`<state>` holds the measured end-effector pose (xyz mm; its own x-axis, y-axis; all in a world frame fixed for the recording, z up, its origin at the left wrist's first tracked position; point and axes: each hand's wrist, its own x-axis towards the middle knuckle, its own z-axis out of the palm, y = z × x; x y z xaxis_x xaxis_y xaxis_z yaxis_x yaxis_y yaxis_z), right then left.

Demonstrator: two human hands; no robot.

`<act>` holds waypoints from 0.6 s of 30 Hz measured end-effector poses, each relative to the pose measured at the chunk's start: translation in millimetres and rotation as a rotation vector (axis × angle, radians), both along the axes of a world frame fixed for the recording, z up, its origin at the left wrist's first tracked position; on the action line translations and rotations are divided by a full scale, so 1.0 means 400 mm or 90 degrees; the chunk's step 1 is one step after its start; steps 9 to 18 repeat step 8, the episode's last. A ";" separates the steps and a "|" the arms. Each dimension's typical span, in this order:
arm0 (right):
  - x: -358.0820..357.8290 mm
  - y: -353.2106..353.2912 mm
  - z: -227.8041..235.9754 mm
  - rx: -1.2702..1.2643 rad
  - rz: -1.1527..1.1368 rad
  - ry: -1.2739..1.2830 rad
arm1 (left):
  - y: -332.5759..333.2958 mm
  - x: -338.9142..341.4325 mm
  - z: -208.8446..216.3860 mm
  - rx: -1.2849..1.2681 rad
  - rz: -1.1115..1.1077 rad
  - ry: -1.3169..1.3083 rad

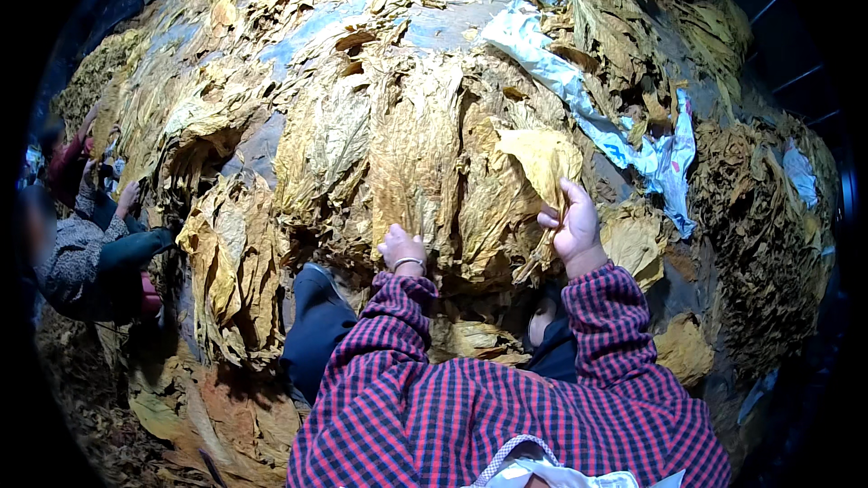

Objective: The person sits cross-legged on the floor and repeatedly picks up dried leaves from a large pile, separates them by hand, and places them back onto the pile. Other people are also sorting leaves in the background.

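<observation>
A pale yellow dried tobacco leaf [544, 161] is pinched by its narrow lower end in my right hand [577, 224], its broad part standing up and folding over to the left. My left hand [402, 248] is closed, fingers curled at the bottom edge of a long orange-brown tobacco leaf [409, 154] lying on the pile; what is between those fingertips is hidden. Side by side in front of me lie more flattened leaves, a paler bunch [321, 145] to the left and a browner bunch [493, 199] beneath the held leaf.
A crumpled white-blue plastic sheet [565, 81] runs across the heap toward the right. Darker shredded leaves [750, 244] are mounded at far right. Another person [81, 248] sits at the left edge. My shoe [316, 287] rests among leaves, and a loose leaf bunch [233, 267] lies beside it.
</observation>
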<state>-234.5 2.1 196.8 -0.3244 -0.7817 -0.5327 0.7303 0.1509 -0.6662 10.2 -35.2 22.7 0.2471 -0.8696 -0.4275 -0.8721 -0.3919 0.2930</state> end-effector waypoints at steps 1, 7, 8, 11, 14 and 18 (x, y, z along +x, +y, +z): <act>0.002 -0.002 0.002 -0.003 -0.008 0.006 | 0.007 -0.015 -0.004 -0.041 -0.024 -0.048; 0.012 -0.007 0.030 -0.022 -0.053 0.088 | -0.025 -0.017 -0.037 -0.236 -0.015 0.180; 0.011 -0.007 0.035 -0.019 -0.055 0.087 | -0.039 -0.010 -0.045 -0.249 0.012 0.289; 0.011 -0.007 0.035 -0.019 -0.055 0.087 | -0.039 -0.010 -0.045 -0.249 0.012 0.289; 0.011 -0.007 0.035 -0.019 -0.055 0.087 | -0.039 -0.010 -0.045 -0.249 0.012 0.289; 0.011 -0.007 0.035 -0.019 -0.055 0.087 | -0.039 -0.010 -0.045 -0.249 0.012 0.289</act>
